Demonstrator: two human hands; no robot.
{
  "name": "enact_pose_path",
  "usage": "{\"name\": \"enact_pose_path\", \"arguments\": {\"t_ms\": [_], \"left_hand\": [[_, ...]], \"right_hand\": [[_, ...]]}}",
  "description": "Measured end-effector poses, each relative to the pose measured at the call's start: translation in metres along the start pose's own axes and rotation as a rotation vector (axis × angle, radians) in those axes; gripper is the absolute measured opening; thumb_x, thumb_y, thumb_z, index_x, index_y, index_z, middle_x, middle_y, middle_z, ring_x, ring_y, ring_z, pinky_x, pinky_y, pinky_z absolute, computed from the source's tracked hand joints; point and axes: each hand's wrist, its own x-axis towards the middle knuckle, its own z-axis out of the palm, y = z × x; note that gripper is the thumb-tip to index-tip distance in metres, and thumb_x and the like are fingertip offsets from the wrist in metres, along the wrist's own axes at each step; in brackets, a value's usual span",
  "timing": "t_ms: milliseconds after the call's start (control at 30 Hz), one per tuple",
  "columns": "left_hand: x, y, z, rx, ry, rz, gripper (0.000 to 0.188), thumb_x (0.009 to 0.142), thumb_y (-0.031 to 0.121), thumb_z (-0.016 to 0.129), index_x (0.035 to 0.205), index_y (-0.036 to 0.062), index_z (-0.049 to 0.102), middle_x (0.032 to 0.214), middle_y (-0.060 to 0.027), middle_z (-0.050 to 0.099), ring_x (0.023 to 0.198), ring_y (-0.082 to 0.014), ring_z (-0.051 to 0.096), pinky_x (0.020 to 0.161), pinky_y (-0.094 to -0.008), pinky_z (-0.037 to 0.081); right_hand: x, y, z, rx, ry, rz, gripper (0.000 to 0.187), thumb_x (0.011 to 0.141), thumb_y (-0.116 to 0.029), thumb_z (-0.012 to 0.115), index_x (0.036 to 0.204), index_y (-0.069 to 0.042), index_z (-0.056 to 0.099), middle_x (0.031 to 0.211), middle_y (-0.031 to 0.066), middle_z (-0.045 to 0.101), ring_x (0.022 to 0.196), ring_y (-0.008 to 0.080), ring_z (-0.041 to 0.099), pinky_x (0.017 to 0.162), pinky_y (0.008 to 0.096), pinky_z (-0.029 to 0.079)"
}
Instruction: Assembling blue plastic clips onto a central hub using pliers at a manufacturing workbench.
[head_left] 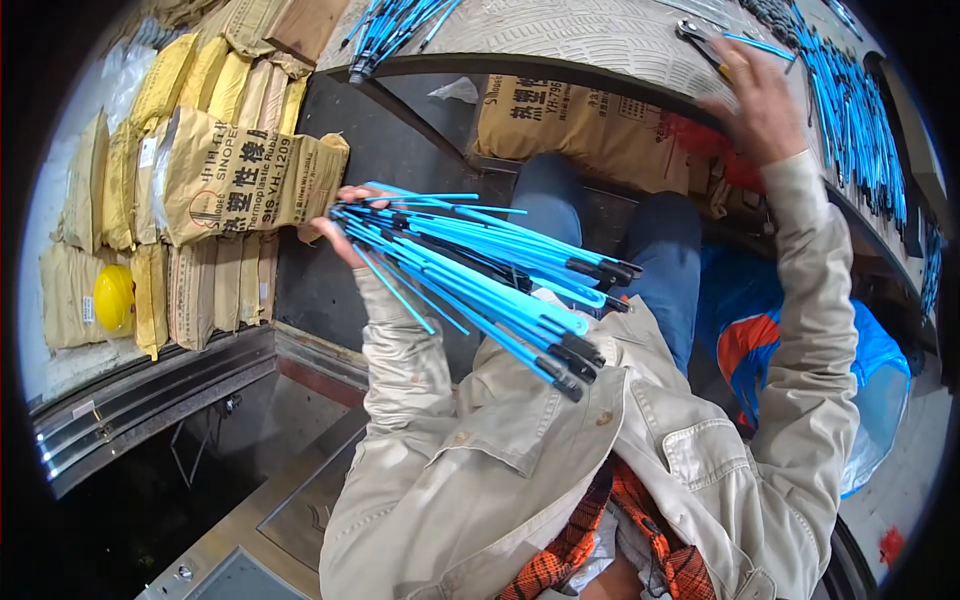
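My left hand [350,222] is closed round one end of a bundle of blue rods [470,265] with black tips. The rods fan out to the right, over my lap, and some flat blue strips with rounded ends lie among them. Above the front edge of the table, my right hand [762,105] is raised with its fingers apart, slightly blurred, and holds nothing I can see. Pliers [692,32] lie on the table just beyond its fingertips, beside a loose blue rod [758,45].
The table [590,40] bears a big pile of blue rods [850,110] at right and a smaller bunch [400,30] at left. Stacked paper sacks [185,185] stand at left, with a yellow hard hat [114,298]. Another sack [560,125] lies under the table. A blue bag [870,370] is at right.
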Motion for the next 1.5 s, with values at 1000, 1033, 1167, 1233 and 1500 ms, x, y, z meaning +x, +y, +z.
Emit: {"name": "enact_pose_path", "arguments": {"t_ms": [1000,1033,1167,1233,1500], "left_hand": [[-0.025,-0.108,0.124,0.66,-0.153,-0.451,0.043,0.063,0.012,0.08,0.094,0.0021,0.053,0.077,-0.0065,0.06,0.065,-0.012,0.053,0.065,-0.0216,0.043],[-0.026,-0.112,0.126,0.651,-0.134,-0.418,0.042,0.061,0.011,0.08,0.092,0.0025,0.053,0.075,-0.0061,0.06,0.063,-0.0116,0.052,0.063,-0.0215,0.042],[-0.029,-0.116,0.133,0.701,-0.177,-0.375,0.037,0.06,0.009,0.081,0.085,0.0038,0.055,0.069,-0.0045,0.06,0.057,-0.0106,0.05,0.057,-0.0214,0.041],[-0.029,-0.11,0.138,0.84,-0.356,-0.403,0.033,0.061,0.01,0.081,0.08,0.0045,0.055,0.065,-0.0031,0.058,0.053,-0.0102,0.047,0.053,-0.0214,0.039],[-0.04,-0.112,0.149,0.909,-0.278,-0.432,0.027,0.063,0.015,0.08,0.067,0.0059,0.054,0.057,-0.0005,0.056,0.045,-0.0111,0.045,0.046,-0.0221,0.037]], "right_hand": [[0.005,-0.177,-0.079,1.956,-0.131,0.454,0.009,0.078,-0.007,0.061,0.079,-0.003,0.054,0.073,0.0048,0.051,0.062,0.0129,0.044,0.058,0.024,0.037],[0.005,-0.176,-0.078,1.954,-0.119,0.457,0.009,0.078,-0.007,0.061,0.079,-0.003,0.053,0.073,0.0043,0.05,0.061,0.0129,0.044,0.057,0.024,0.037],[0.001,-0.169,-0.079,1.97,-0.14,0.442,0.01,0.077,-0.008,0.062,0.077,-0.004,0.053,0.074,0.0042,0.049,0.063,0.0139,0.044,0.058,0.025,0.037],[-0.001,-0.163,-0.084,2.009,-0.213,0.378,0.011,0.076,-0.012,0.061,0.073,-0.004,0.053,0.077,0.0062,0.05,0.067,0.0161,0.045,0.061,0.0271,0.037],[-0.004,-0.163,-0.088,2.046,-0.315,0.357,0.013,0.075,-0.015,0.062,0.071,-0.005,0.053,0.078,0.0075,0.05,0.069,0.0173,0.045,0.061,0.0281,0.037]]}}
